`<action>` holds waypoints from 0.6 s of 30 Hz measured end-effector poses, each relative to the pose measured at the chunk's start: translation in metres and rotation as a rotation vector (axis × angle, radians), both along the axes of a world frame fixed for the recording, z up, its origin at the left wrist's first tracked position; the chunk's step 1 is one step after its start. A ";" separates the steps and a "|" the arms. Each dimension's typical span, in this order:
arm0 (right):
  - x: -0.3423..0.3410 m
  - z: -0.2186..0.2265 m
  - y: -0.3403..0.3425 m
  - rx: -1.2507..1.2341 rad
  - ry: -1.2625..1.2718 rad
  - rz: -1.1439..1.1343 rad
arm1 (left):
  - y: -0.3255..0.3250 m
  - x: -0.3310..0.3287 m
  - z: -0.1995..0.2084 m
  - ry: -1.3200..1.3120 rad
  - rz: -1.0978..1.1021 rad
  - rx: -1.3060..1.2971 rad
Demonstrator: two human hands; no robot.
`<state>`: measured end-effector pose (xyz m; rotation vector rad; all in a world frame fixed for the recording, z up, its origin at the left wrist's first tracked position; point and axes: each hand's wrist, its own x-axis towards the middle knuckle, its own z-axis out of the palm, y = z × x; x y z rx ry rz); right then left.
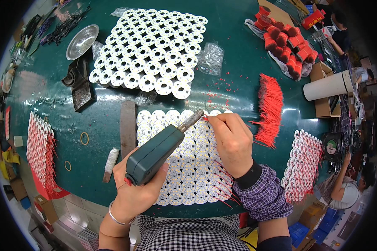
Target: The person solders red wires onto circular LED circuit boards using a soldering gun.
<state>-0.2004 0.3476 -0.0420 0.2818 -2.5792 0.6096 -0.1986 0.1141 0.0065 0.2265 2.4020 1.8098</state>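
My left hand (pixel 139 197) is wrapped round the handle of a dark green soldering gun (pixel 155 154). The gun's metal tip points up and right, to the top row of a panel of round white LED boards (pixel 188 173). Beside that tip, my right hand (pixel 234 144) pinches a thin red wire (pixel 205 119) between thumb and fingertips. Several red wires (pixel 223 188) stick out from the boards along the panel's right side, below my right wrist. Whether the pinched wire touches a board is too small to tell.
A heap of loose red wires (pixel 269 111) lies to the right, with red wire bundles (pixel 295 42) beyond. Ring-shaped white boards (pixel 148 52) stand at the back, near a metal bowl (pixel 83 42). Wired panels (pixel 40 146) flank both sides. Other people work at far right.
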 end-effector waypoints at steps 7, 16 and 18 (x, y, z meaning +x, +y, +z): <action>0.000 0.001 0.000 0.014 -0.009 0.004 | 0.000 0.000 0.002 -0.013 -0.006 0.003; 0.002 0.005 0.001 0.022 -0.022 -0.003 | -0.007 0.010 0.002 0.119 0.094 -0.094; 0.003 0.010 0.000 0.018 -0.029 -0.001 | -0.008 0.010 0.002 0.139 0.112 -0.084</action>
